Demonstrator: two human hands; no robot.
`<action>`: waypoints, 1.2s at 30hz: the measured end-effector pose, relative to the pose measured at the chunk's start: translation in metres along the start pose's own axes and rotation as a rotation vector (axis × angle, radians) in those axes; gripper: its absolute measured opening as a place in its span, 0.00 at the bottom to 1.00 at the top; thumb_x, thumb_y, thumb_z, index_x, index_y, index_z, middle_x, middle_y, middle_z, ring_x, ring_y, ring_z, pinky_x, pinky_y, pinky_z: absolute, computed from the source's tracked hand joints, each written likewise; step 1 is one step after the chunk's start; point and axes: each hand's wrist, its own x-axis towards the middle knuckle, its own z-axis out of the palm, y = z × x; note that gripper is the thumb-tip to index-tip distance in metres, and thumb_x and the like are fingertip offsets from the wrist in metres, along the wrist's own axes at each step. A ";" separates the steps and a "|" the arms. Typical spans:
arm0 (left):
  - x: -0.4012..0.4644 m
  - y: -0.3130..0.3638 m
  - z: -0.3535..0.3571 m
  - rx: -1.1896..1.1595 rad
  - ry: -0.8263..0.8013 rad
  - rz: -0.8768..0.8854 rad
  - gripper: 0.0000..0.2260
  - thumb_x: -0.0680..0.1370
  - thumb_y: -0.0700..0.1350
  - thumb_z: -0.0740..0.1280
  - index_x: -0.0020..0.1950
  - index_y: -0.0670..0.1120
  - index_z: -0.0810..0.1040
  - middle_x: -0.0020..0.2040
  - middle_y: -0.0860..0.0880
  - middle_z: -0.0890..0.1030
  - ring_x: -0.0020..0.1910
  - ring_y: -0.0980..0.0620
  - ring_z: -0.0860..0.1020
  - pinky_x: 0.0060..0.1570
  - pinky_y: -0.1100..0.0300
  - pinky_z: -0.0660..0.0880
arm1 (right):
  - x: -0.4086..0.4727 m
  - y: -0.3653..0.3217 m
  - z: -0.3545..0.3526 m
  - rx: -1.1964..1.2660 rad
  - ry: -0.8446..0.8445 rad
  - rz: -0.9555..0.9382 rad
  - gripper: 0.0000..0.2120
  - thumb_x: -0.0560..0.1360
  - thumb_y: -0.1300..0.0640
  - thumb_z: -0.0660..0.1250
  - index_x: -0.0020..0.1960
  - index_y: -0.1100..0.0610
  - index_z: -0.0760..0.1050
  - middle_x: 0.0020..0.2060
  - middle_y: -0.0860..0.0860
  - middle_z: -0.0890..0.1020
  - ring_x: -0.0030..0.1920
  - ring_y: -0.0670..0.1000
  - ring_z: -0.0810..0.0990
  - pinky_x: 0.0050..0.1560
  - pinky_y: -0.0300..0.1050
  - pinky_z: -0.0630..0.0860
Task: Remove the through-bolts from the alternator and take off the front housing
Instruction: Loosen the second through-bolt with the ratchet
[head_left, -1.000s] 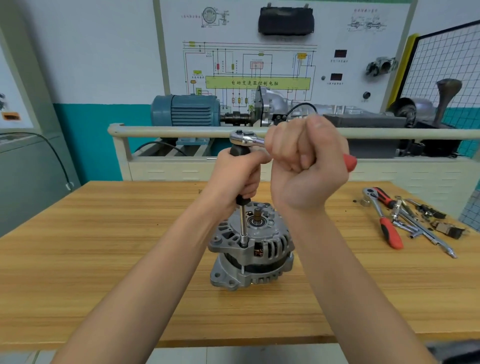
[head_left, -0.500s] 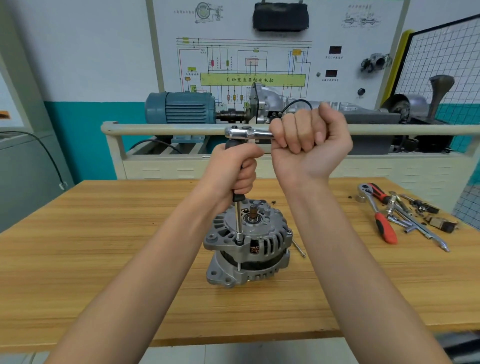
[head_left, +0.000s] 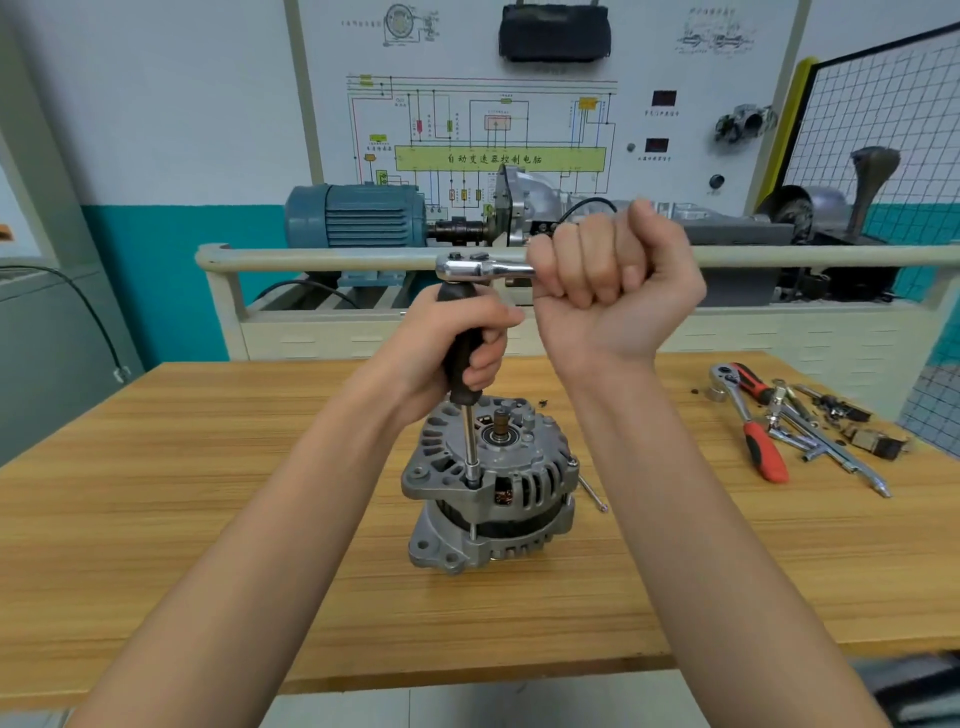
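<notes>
Mid-tabletop, toward the near edge, the grey cast-aluminium alternator (head_left: 491, 486) stands upright, left hand (head_left: 457, 345) gripping the black-handled socket extension (head_left: 464, 364) on a through-bolt, right hand (head_left: 613, 283) fisted round the chrome ratchet (head_left: 480, 267): loosening underway, next swing wants steady downward pressure.

wall (head_left: 171, 104): white over teal | bench (head_left: 208, 519): wood | behind: wiring board (head_left: 483, 130), blue motor (head_left: 358, 215), mesh panel (head_left: 883, 119)
</notes>
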 end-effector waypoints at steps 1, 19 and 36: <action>0.001 0.000 -0.001 -0.011 -0.044 -0.014 0.15 0.70 0.39 0.65 0.24 0.47 0.67 0.19 0.50 0.64 0.17 0.54 0.60 0.21 0.65 0.59 | 0.005 -0.003 -0.005 0.109 0.076 0.066 0.24 0.73 0.60 0.54 0.18 0.53 0.60 0.14 0.47 0.60 0.21 0.47 0.51 0.24 0.38 0.56; 0.005 -0.008 0.021 0.057 0.400 -0.004 0.23 0.74 0.34 0.59 0.21 0.51 0.61 0.19 0.54 0.59 0.17 0.57 0.54 0.19 0.71 0.53 | -0.027 0.025 0.022 -0.672 -0.144 -0.457 0.14 0.71 0.61 0.58 0.28 0.49 0.64 0.24 0.44 0.67 0.24 0.46 0.61 0.28 0.45 0.56; 0.002 -0.004 0.007 -0.067 0.139 -0.009 0.24 0.77 0.37 0.62 0.22 0.50 0.61 0.18 0.54 0.58 0.15 0.57 0.54 0.20 0.71 0.53 | 0.006 0.003 -0.004 0.151 0.165 0.067 0.23 0.72 0.60 0.55 0.18 0.54 0.60 0.14 0.47 0.59 0.21 0.47 0.51 0.23 0.38 0.55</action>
